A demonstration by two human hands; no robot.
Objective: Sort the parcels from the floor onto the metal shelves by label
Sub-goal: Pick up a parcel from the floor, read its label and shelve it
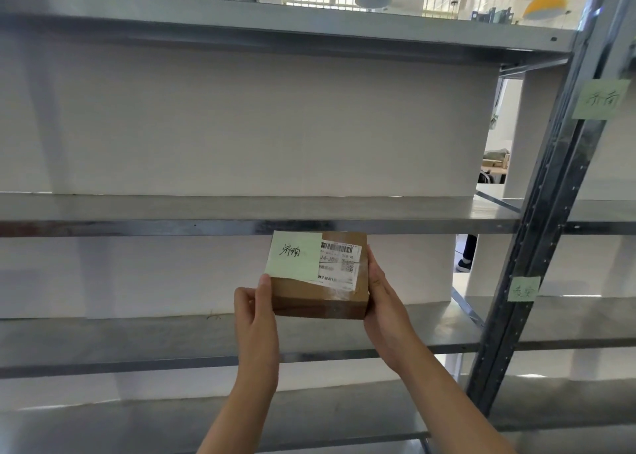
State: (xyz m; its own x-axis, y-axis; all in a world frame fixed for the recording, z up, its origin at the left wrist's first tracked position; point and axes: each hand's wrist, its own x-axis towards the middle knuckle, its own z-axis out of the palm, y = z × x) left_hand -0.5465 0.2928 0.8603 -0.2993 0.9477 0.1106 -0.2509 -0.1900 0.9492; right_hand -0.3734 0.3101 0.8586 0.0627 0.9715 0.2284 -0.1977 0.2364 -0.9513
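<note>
A small brown cardboard parcel (320,297) is held up in front of the metal shelves, just below the front edge of the middle shelf (137,228). It carries a pale green handwritten note (292,255) and a white barcode label (339,264) on top. My left hand (256,319) grips its left side with the thumb near the note. My right hand (385,302) clasps its right side. The lower shelf (103,343) lies behind the parcel.
A dark upright post (537,247) stands at the right with two green handwritten notes, one high (600,99) and one lower (523,288). A top shelf (241,16) runs overhead. White wall backs the shelves. A person's leg and shoe (466,257) show behind.
</note>
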